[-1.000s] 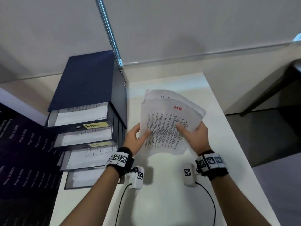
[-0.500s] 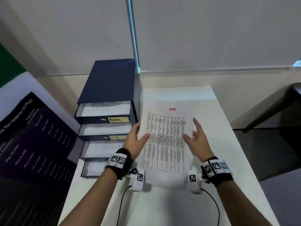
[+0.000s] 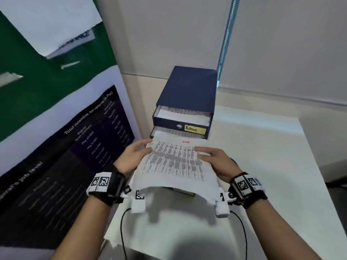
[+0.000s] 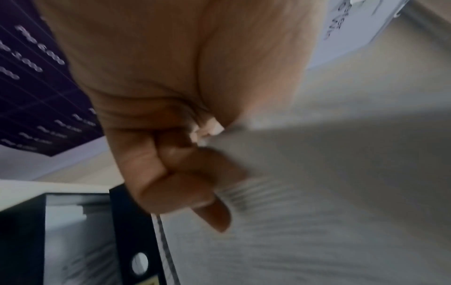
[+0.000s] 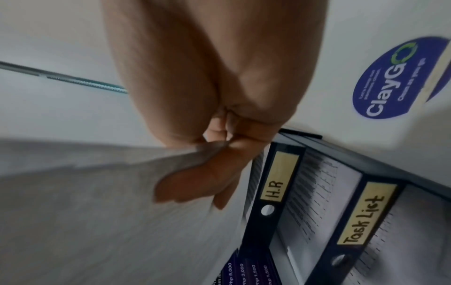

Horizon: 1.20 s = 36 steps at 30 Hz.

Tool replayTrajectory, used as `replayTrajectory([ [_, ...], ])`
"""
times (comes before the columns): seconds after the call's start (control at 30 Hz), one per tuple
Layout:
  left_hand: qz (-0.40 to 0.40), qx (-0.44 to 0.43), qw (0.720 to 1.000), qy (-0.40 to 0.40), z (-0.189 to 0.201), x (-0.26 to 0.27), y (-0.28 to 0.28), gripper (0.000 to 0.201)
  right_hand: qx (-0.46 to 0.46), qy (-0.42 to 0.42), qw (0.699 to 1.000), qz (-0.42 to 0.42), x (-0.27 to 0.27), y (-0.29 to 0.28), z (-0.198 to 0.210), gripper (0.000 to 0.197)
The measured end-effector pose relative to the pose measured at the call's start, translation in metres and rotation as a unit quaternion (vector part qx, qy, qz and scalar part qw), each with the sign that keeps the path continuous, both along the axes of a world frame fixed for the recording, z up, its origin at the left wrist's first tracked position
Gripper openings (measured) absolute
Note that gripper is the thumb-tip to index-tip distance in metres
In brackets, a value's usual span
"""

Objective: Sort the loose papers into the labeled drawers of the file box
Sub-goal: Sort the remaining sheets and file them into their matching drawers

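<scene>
- Nearest the person, the sheaf's trailing edge hangs in the air above the near edge of the white table [image 3: 281,166], sagging between the two wrist cameras.
- The left hand [image 3: 134,156] grips the left long edge of the HR papers [image 3: 174,164]. The left wrist view shows fingers [image 4: 195,185] curled under the sheet with the thumb on top, so that hand is clamped on the paper.
- The right hand [image 3: 217,163] does the same on the right long edge. In the right wrist view its fingers [image 5: 195,185] tuck beneath the sheet, so it too is closed on the stack.
- The papers are carried, not resting: printed face up, red "HR" heading at the far end, long axis running straight away from the person toward the box.
- The key relation is the leading short edge, which sits just in front of the file box [image 3: 187,91] and right below the Admin drawer [image 3: 180,121], at the open second drawer [image 3: 178,133] beneath it.
- The right wrist view reads that drawer's label as H.R [image 5: 275,188], with the Task List drawer [image 5: 363,214] one further down. Heading and label match, so I judge this the right slot.
- Both hands sit level on either side, neither clearly nearer. The push ahead should run along the sheet's long axis, forward and slightly down.
- The risk I see is the limp sheaf catching on the drawer front or the Admin drawer's underside.
- Farthest back, the box stands at the table's far left corner against the wall.
</scene>
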<state>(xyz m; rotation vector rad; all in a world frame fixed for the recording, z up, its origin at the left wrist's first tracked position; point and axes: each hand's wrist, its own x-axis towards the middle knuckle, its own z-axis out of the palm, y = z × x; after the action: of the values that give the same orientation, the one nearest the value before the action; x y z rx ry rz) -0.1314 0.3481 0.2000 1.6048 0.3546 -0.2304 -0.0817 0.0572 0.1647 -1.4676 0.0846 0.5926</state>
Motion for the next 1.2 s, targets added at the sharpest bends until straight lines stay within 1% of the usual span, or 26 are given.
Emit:
replayTrajectory([
  [0.1, 0.021, 0.000, 1.000, 0.006, -0.009, -0.007, 0.022, 0.024, -0.018, 0.005, 0.999, -0.042, 0.018, 0.022, -0.007, 0.031],
  [0.17, 0.010, 0.007, 1.000, 0.015, -0.019, -0.008, 0.031, 0.024, -0.026, 0.012, 0.997, -0.078, 0.028, 0.031, -0.009, 0.030],
  [0.27, 0.007, 0.014, 1.000, 0.001, -0.033, -0.006, 0.035, 0.025, -0.029, 0.021, 0.993, -0.115, 0.034, 0.036, -0.011, 0.027],
  [0.33, 0.028, 0.013, 0.999, -0.008, -0.040, 0.001, 0.035, 0.026, -0.039, 0.036, 0.995, -0.089, 0.031, 0.031, -0.012, 0.026],
  [0.43, 0.062, 0.040, 0.997, -0.031, -0.051, 0.019, 0.032, 0.023, -0.031, 0.104, 0.994, 0.027, 0.018, 0.018, -0.009, 0.035],
  [0.47, 0.073, 0.054, 0.995, -0.038, -0.055, 0.027, 0.030, 0.020, -0.026, 0.116, 0.991, 0.062, 0.014, 0.014, -0.008, 0.039],
  [0.5, 0.081, 0.065, 0.993, -0.048, -0.058, 0.035, 0.027, 0.018, -0.023, 0.118, 0.990, 0.079, 0.013, 0.010, -0.009, 0.040],
  [0.53, 0.091, 0.080, 0.991, -0.057, -0.059, 0.043, 0.023, 0.015, -0.019, 0.114, 0.990, 0.084, 0.013, 0.008, -0.008, 0.039],
  [0.57, 0.101, 0.095, 0.988, -0.067, -0.058, 0.050, 0.017, 0.013, -0.011, 0.109, 0.992, 0.070, 0.019, 0.007, -0.010, 0.036],
  [0.63, 0.109, 0.159, 0.978, -0.074, -0.056, 0.064, 0.007, 0.010, -0.003, 0.100, 0.995, -0.002, 0.035, 0.008, -0.012, 0.027],
  [0.67, 0.103, 0.222, 0.967, -0.073, -0.057, 0.070, 0.002, 0.014, 0.002, 0.101, 0.994, -0.044, 0.045, 0.009, -0.015, 0.023],
  [0.73, 0.079, 0.333, 0.934, -0.107, -0.056, 0.080, -0.009, 0.017, 0.023, 0.104, 0.988, -0.113, 0.065, 0.010, -0.022, 0.017],
  [0.77, 0.055, 0.367, 0.919, -0.135, -0.056, 0.085, -0.015, 0.015, 0.035, 0.107, 0.984, -0.137, 0.075, 0.011, -0.026, 0.016],
  [0.8, 0.014, 0.391, 0.907, -0.159, -0.058, 0.090, -0.022, 0.012, 0.047, 0.112, 0.981, -0.151, 0.083, 0.012, -0.029, 0.016],
  [0.83, -0.038, 0.414, 0.892, -0.179, -0.060, 0.095, -0.028, 0.013, 0.052, 0.117, 0.979, -0.159, 0.092, 0.013, -0.034, 0.018],
  [0.9, -0.153, 0.461, 0.854, -0.186, -0.068, 0.105, -0.040, 0.025, 0.062, 0.133, 0.978, -0.150, 0.103, 0.015, -0.040, 0.024],
  [0.93, -0.195, 0.482, 0.837, -0.174, -0.072, 0.110, -0.044, 0.031, 0.071, 0.139, 0.978, -0.136, 0.106, 0.016, -0.042, 0.027],
  [1.0, -0.248, 0.516, 0.809, -0.131, -0.080, 0.121, -0.051, 0.042, 0.078, 0.140, 0.982, -0.098, 0.109, 0.012, -0.043, 0.029],
  [1.07, -0.270, 0.550, 0.785, -0.096, -0.087, 0.130, -0.053, 0.045, 0.038, 0.107, 0.992, -0.054, 0.107, 0.006, -0.035, 0.027],
  [1.1, -0.270, 0.554, 0.783, -0.086, -0.090, 0.132, -0.053, 0.045, -0.009, 0.068, 0.997, -0.026, 0.106, 0.002, -0.031, 0.026],
  [1.13, -0.258, 0.546, 0.793, -0.088, -0.092, 0.133, -0.052, 0.043, -0.074, 0.005, 0.997, 0.000, 0.105, -0.001, -0.026, 0.025],
  [1.17, -0.234, 0.531, 0.808, -0.104, -0.095, 0.131, -0.050, 0.039, -0.151, -0.081, 0.985, 0.018, 0.104, -0.005, -0.023, 0.022],
  [1.2, -0.196, 0.507, 0.829, -0.131, -0.097, 0.126, -0.047, 0.033, -0.227, -0.178, 0.957, 0.029, 0.104, -0.007, -0.019, 0.019],
])
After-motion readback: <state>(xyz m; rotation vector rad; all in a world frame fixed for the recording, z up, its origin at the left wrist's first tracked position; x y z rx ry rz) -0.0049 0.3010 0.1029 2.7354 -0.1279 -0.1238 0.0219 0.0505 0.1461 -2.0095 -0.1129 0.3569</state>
